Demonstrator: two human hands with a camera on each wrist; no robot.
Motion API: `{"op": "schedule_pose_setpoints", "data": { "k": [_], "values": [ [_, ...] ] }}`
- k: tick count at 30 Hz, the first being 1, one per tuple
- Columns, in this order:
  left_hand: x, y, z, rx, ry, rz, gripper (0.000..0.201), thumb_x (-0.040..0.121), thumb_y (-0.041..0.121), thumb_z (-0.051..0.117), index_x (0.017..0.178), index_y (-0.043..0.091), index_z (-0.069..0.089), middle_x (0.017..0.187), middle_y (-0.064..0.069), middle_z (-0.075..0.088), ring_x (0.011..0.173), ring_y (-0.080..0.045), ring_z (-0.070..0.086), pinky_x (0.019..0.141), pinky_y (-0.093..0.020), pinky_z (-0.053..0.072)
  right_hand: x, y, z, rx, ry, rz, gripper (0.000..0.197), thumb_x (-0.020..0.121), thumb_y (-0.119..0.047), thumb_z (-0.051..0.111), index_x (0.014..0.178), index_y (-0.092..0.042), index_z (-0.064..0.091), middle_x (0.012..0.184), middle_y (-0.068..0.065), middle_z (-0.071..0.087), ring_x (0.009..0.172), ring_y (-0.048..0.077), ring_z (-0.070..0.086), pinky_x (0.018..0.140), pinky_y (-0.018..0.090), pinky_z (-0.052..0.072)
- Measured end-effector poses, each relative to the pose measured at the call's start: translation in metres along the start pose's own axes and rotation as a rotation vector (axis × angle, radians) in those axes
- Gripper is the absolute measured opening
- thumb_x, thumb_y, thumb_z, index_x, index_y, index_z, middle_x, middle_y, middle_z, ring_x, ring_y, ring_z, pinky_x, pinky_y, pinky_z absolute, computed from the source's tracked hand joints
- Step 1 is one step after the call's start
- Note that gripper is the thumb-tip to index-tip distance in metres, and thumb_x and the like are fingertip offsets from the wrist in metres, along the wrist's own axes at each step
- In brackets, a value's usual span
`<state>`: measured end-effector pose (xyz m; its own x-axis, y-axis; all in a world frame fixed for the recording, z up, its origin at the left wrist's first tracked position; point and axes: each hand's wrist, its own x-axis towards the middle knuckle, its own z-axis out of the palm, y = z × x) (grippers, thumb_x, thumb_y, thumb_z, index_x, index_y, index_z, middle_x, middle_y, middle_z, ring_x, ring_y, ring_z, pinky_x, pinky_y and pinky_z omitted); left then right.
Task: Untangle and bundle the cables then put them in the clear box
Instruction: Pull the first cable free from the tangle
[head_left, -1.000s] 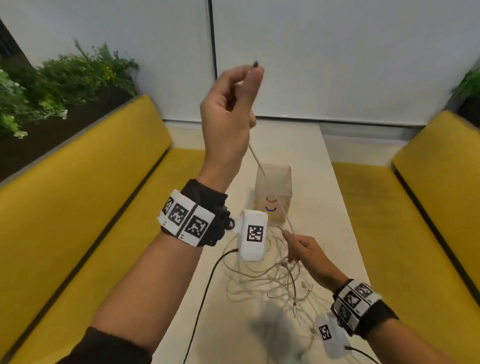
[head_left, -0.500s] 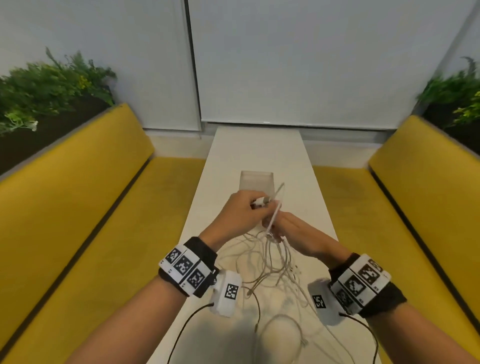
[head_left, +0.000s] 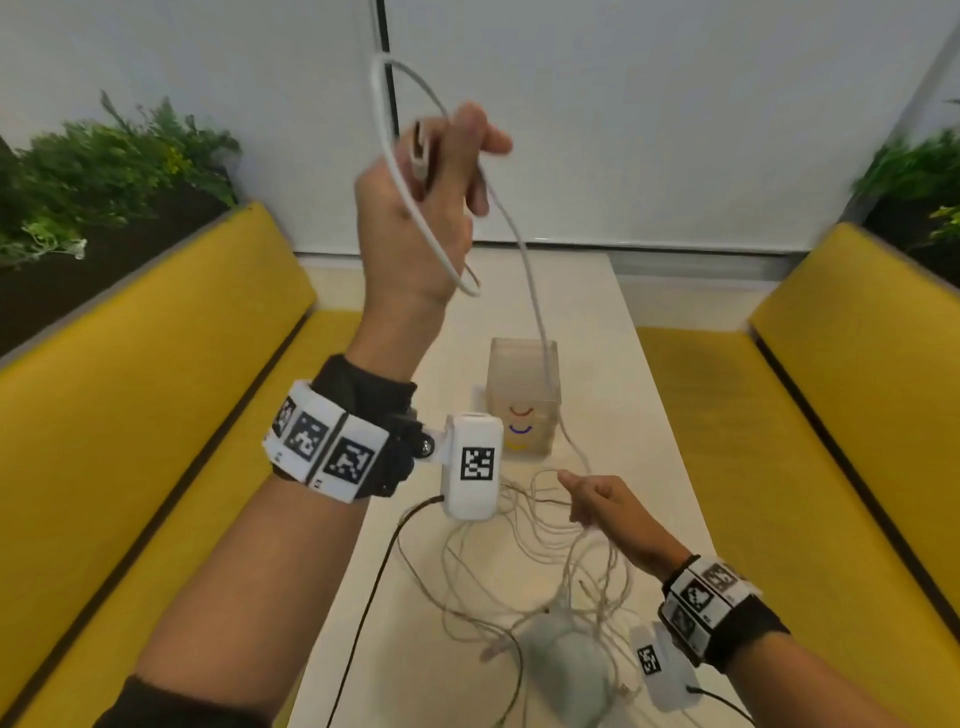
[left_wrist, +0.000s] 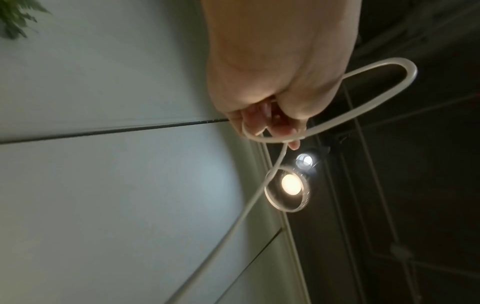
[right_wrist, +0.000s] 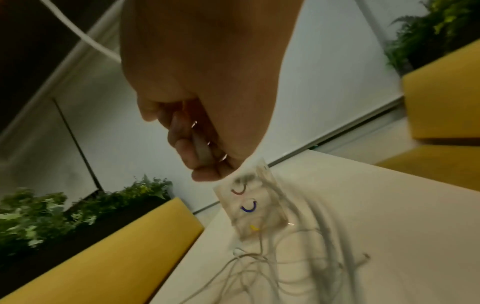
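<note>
One cable (head_left: 524, 260) is partly looped in the gripping left hand (head_left: 415, 218); right hand (head_left: 597, 501) pinches it beside the box (head_left: 522, 364); the tangle (head_left: 545, 561) remains.

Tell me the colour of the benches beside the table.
Yellow benches, clearest in the head view.

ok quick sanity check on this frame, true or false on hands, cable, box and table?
1. The left hand is raised and holds a white cable. True.
2. The clear box lies tipped on its side. False: it stands upright on the table.
3. The right hand is down at the loose cables. True.
4. All cables are already in the box. False: a tangle lies on the table.
5. The benches are blue. False: yellow.
</note>
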<state>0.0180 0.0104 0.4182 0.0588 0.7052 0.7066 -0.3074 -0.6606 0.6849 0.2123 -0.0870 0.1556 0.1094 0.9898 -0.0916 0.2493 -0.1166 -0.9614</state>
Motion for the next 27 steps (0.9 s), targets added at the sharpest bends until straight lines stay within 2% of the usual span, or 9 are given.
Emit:
{"op": "schedule_pose_setpoints", "data": {
  "k": [4,7,9,12,14,17,22,25,27],
  "values": [
    [0.012,0.018,-0.005,0.018,-0.096,0.047,0.028,0.104,0.015,0.049,0.084,0.015,0.068,0.057,0.010,0.056,0.044,-0.009,0.040,0.042,-0.025,0.028,0.004,0.013,-0.003,-0.048,-0.023,-0.004,0.081,0.081,-0.073,0.054,0.056,0.004,0.044,0.058,0.007,0.044,0.059,0.019,0.039,0.076,0.035,0.041],
    [0.004,0.016,-0.014,0.134,-0.624,-0.037,0.011,0.098,0.009,0.058,0.095,0.008,0.069,0.071,0.012,0.071,0.051,0.001,0.053,0.049,-0.014,0.039,0.005,0.011,-0.008,-0.223,-0.239,-0.014,0.057,0.088,-0.062,0.056,0.055,-0.018,0.040,0.058,-0.003,0.039,0.059,0.017,0.035,0.069,0.034,0.038],
    [-0.001,0.011,-0.028,0.142,-1.066,-0.205,0.026,0.091,0.000,0.066,0.117,0.001,0.067,0.077,0.009,0.066,0.060,-0.004,0.054,0.060,-0.015,0.043,-0.001,0.012,-0.012,-0.524,-0.546,0.055,0.043,0.086,-0.057,0.061,0.061,-0.025,0.047,0.068,-0.003,0.051,0.067,0.017,0.044,0.069,0.032,0.041],
    [-0.003,-0.010,-0.052,0.135,-1.389,-0.491,0.052,0.089,0.000,0.066,0.139,0.008,0.056,0.075,-0.012,0.045,0.066,-0.027,0.038,0.064,-0.030,0.037,-0.020,0.035,-0.025,-1.117,-0.923,0.323,0.033,0.082,-0.032,0.074,0.112,-0.022,0.062,0.126,0.010,0.055,0.111,0.027,0.053,0.094,0.042,0.044],
    [-0.008,-0.031,-0.061,0.096,-1.265,-0.656,0.039,0.096,0.000,0.054,0.134,0.005,0.059,0.073,-0.014,0.036,0.063,-0.026,0.030,0.055,-0.032,0.030,-0.028,0.043,-0.037,-1.314,-0.885,0.437,0.058,0.085,-0.010,0.066,0.137,-0.024,0.048,0.144,0.010,0.040,0.131,0.033,0.043,0.104,0.048,0.042],
    [-0.025,-0.060,-0.062,0.028,-0.999,-0.876,0.022,0.103,0.003,0.043,0.112,0.001,0.063,0.067,-0.007,0.030,0.062,-0.022,0.020,0.048,-0.027,0.020,-0.006,0.032,-0.046,-1.204,-0.629,0.371,0.054,0.090,0.002,0.045,0.140,-0.020,0.048,0.142,0.007,0.049,0.131,0.026,0.047,0.106,0.036,0.041],
    [-0.058,-0.098,-0.061,-0.036,-0.750,-1.139,0.013,0.101,0.010,0.040,0.092,0.011,0.049,0.065,-0.008,0.037,0.050,-0.012,0.027,0.041,-0.019,0.021,0.044,0.052,-0.011,-0.840,-0.394,0.115,0.024,0.089,-0.010,0.055,0.105,-0.014,0.072,0.102,0.002,0.071,0.088,0.016,0.062,0.080,0.025,0.048],
    [-0.068,-0.114,-0.066,-0.070,-0.683,-1.224,0.018,0.100,0.016,0.042,0.082,0.015,0.045,0.066,-0.008,0.033,0.046,-0.010,0.026,0.040,-0.018,0.017,0.061,0.082,0.022,-0.838,-0.318,0.111,0.022,0.089,-0.014,0.060,0.108,-0.013,0.071,0.102,0.002,0.067,0.095,0.018,0.063,0.077,0.020,0.042],
    [-0.070,-0.120,-0.071,-0.058,-0.662,-1.247,0.024,0.100,0.017,0.042,0.076,0.017,0.041,0.065,-0.007,0.032,0.047,-0.011,0.023,0.040,-0.019,0.016,0.070,0.103,0.035,-0.974,-0.333,0.127,0.029,0.091,-0.022,0.062,0.117,-0.011,0.066,0.117,0.008,0.066,0.112,0.025,0.060,0.090,0.025,0.042]
  ]
}}
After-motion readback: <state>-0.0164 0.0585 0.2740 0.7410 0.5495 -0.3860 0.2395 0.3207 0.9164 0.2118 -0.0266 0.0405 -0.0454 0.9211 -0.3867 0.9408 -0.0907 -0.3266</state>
